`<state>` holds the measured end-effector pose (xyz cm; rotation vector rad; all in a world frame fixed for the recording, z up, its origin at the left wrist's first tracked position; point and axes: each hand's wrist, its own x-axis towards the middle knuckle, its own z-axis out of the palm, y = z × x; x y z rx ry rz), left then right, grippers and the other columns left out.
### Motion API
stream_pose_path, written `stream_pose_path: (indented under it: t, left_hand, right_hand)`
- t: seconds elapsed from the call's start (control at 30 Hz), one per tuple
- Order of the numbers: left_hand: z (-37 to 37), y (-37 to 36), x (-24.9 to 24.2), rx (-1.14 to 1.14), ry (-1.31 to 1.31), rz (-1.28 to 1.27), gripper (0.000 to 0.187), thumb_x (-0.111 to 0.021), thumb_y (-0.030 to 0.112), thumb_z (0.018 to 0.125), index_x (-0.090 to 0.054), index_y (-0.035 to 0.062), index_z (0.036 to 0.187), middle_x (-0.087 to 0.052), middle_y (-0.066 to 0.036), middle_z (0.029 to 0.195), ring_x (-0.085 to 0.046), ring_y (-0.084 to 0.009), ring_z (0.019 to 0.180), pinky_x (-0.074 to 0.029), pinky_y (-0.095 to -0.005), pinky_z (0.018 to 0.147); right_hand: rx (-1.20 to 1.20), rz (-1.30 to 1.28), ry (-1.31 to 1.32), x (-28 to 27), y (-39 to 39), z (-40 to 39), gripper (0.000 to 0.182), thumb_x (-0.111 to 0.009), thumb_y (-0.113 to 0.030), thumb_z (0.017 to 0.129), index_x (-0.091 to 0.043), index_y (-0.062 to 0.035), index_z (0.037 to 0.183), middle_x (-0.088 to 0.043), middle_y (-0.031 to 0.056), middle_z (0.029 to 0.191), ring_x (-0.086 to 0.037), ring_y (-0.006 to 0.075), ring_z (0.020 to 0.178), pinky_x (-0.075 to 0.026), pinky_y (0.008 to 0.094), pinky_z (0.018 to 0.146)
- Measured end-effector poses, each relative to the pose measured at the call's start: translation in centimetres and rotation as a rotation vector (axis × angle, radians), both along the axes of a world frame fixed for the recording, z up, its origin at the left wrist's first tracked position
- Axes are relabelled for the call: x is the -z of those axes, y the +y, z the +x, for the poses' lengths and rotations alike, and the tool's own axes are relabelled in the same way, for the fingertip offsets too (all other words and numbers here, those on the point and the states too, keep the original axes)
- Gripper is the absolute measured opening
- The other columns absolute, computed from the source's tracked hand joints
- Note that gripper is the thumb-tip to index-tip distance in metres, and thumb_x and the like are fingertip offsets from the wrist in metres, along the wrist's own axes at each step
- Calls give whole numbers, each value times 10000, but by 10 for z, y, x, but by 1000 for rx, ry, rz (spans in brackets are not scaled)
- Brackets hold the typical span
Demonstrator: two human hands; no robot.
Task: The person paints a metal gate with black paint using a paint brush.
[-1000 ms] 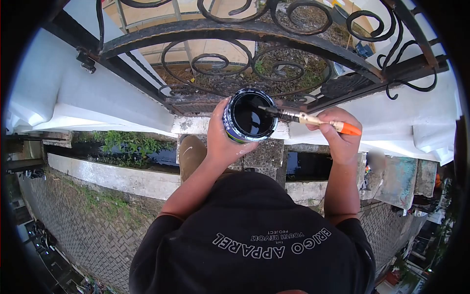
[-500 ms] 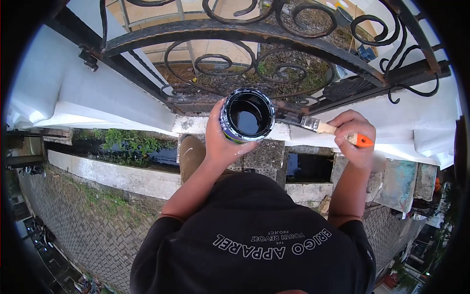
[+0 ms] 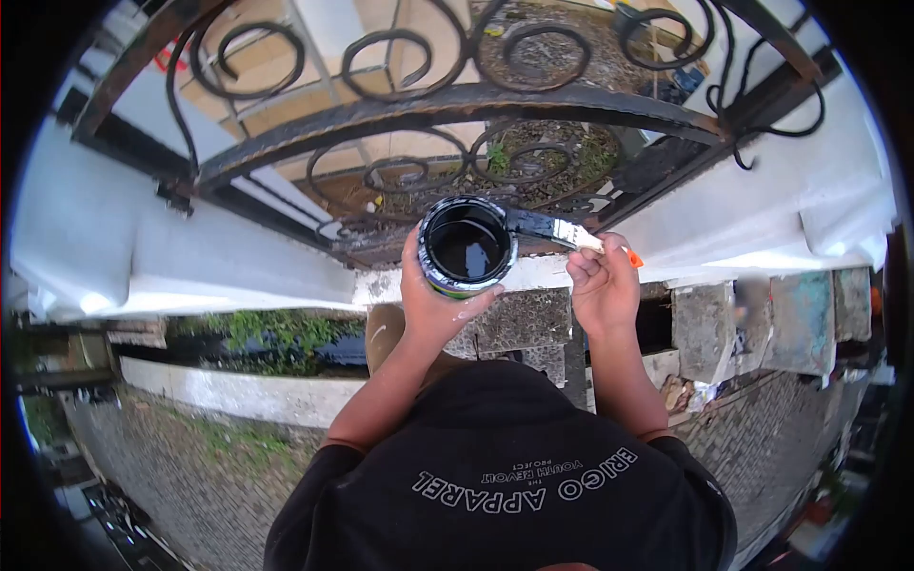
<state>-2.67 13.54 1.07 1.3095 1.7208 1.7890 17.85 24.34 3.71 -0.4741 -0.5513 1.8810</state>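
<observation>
My left hand (image 3: pixel 440 303) is wrapped round a can of black paint (image 3: pixel 466 249), held upright with its open mouth toward me and paint smeared over its rim. Pinched in my right hand (image 3: pixel 609 284) is a paintbrush (image 3: pixel 579 236) with a pale ferrule area and an orange handle end. Its dark, paint-covered bristles point left and overlap the right side of the can's rim. Just beyond both hands stands a black wrought-iron gate (image 3: pixel 438 114) with curled scrolls and an arched bar. White paint spots mark the fingers of my left hand.
White walls (image 3: pixel 243 262) flank the gate on both sides. Below lie a concrete slab (image 3: pixel 524 319), a drain channel with green plants (image 3: pixel 276 328), and brick paving (image 3: pixel 200 457). Tiles and bare ground show behind the gate. Concrete blocks (image 3: pixel 802 324) stand at right.
My right hand has moved left, bringing the brush's bristles to the can's rim. The view has shifted, so the gate sits lower and further left. My left hand still holds the can.
</observation>
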Motion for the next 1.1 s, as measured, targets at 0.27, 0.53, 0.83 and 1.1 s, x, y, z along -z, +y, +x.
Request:
stream_pose_path:
  t: [0.27,0.53,0.83,1.1]
  left_hand:
    - [-23,9,-13,164,-57,-20,1128,-949,175,590,-227,-1,1438,-482,-190,1352,-532,-279,1247,-413,-411,1077]
    - [-64,-2,-3,215,-10,-63,1128,-952,184,595,-220,17,1436,-455,-184,1378,-504,-282,1281,-392,-420,1093]
    - [-80,-8,-2,240,-27,-128,1129,-963,215,589,-229,16,1424,-428,-181,1392,-485,-285,1296,-385,-431,1100]
    - [-80,-19,-4,193,-50,-124,1174,-969,263,562,-228,14,1438,-427,-192,1411,-475,-298,1320,-386,-452,1119]
  right_hand:
    - [425,217,-73,-5,35,-29,157,-582,-77,987,-578,36,1096,-694,197,967,-728,305,884,-618,404,839]
    - [732,525,-361,3,60,-33,130,-606,42,936,-608,107,1049,-650,189,1027,-708,305,921,-614,398,848]
    - [1095,1150,-944,-21,34,-59,170,-765,34,744,-703,-18,892,-720,129,865,-716,265,768,-575,331,664]
    - [1110,1113,-956,-20,20,-61,155,-753,43,745,-683,10,879,-720,145,875,-718,277,765,-577,331,644]
